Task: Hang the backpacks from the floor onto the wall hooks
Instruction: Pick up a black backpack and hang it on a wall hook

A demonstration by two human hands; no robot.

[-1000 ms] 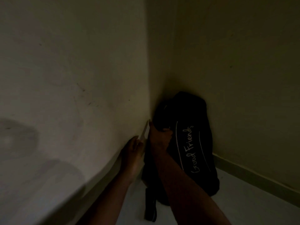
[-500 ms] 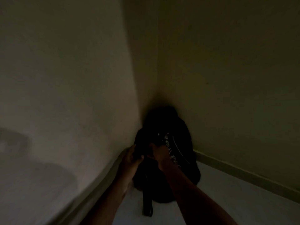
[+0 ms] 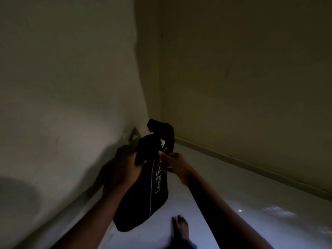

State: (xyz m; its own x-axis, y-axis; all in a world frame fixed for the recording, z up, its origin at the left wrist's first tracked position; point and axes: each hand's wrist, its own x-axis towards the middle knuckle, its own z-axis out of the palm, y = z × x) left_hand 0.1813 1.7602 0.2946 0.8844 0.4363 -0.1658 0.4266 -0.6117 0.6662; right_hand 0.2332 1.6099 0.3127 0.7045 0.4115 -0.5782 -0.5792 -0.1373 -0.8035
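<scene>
**Lift from the floor, head view.** The left grip [image 3: 124,169] is curled round the upper left edge of the black backpack [image 3: 143,200]. The right grip [image 3: 177,165] pinches the fabric at the upper right, just above the white lettering [image 3: 159,182]. The bag hangs between the two grips and slants down and toward the person. A dark fold of its top [image 3: 161,130] stands up beyond the fingers.

One second ago the backpack stood in the corner on the floor [image 3: 242,186], propped against both walls, with the grips only closing on its top. Now its base appears clear of the floor and it has come away from the corner.

Below the right grip is a bare foot [image 3: 180,229]. To the left of the left grip runs the pale wall [image 3: 71,87], with the bag's shadow on it. No hook is in view.

Judgement: the pickup is done. Carrying the bag to a hook and placing the loop on it remain.
</scene>
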